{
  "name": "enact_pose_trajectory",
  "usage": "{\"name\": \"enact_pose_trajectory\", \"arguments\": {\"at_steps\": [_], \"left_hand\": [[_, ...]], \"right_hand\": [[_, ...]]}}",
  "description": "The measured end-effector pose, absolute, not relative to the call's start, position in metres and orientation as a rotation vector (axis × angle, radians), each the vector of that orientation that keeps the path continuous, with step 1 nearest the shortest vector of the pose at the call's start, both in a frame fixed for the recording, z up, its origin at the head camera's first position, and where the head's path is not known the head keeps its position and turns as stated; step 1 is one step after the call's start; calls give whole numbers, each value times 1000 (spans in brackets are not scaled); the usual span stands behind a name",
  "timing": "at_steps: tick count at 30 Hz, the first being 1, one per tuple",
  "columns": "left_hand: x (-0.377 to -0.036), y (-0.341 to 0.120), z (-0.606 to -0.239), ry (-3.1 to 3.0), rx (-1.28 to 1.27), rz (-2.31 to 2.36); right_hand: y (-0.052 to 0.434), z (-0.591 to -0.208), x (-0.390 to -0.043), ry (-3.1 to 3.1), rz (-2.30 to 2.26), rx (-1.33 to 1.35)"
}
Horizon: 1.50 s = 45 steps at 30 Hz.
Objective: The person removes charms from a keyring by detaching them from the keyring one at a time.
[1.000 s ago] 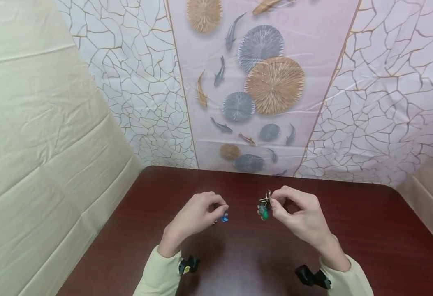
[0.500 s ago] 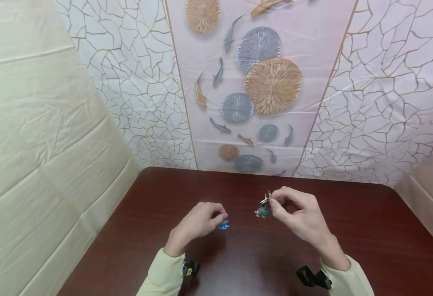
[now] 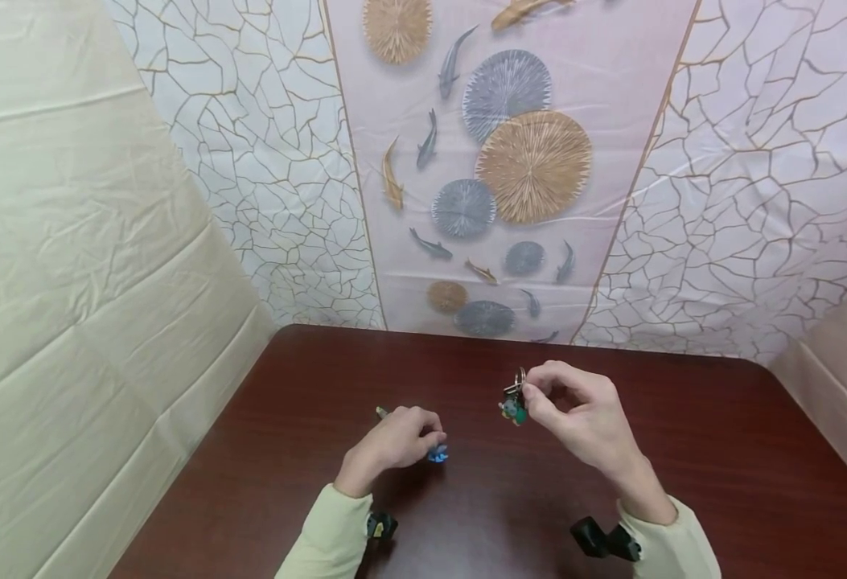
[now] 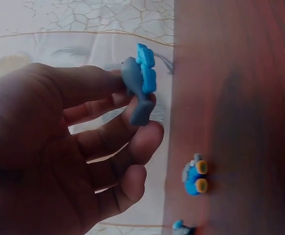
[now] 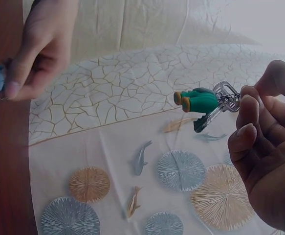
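My left hand (image 3: pixel 400 441) is low over the brown table and pinches a small dolphin figure (image 4: pixel 135 83) between thumb and fingertips. The figure has a smooth grey body and bright blue blocks along one side; in the head view only its blue part shows past the fingers. Higher up on the right, my right hand (image 3: pixel 578 406) pinches a keychain (image 5: pixel 201 102) by its metal clasp and chain. From it hangs a small figure in green with orange feet and a grey head. In the right wrist view the keychain dangles in front of the patterned cloth.
A blue figure with orange feet (image 4: pixel 196 178) and a partly visible blue-and-grey piece (image 4: pixel 181 228) appear beyond the left fingers. A small pale object (image 3: pixel 381 412) shows behind the left hand on the dark wooden table (image 3: pixel 322 362). Patterned cloth (image 3: pixel 466 265) hangs at the back.
My left hand has come down and closer with the dolphin figure, and a small pale object now shows behind it. The right hand stays nearly in place while its keychain figure swings and turns.
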State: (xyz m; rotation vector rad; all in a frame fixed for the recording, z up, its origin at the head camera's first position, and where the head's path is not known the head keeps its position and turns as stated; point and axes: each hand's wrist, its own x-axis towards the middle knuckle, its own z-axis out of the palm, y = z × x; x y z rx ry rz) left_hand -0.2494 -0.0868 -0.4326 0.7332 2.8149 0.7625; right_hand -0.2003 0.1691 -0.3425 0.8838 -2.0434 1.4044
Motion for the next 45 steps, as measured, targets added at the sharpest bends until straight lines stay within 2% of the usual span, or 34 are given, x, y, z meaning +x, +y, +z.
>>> {"name": "enact_pose_trajectory", "arguments": {"at_steps": [15,25,31,45], "left_hand": [[-253,-79,-454,2753,647,601],[-252,-78,-455,2786,620,581],[-247,-81,-443,2803,609,628],[-221,-82,-385,2986,737,673]], "right_hand": [[166,-343,-202,-2049,1422,875],[167,-345,-202,-2053,1397,862],[168,-345,-201,-2034,1376,869],[165,-341,-203,-2015,1410,881]]}}
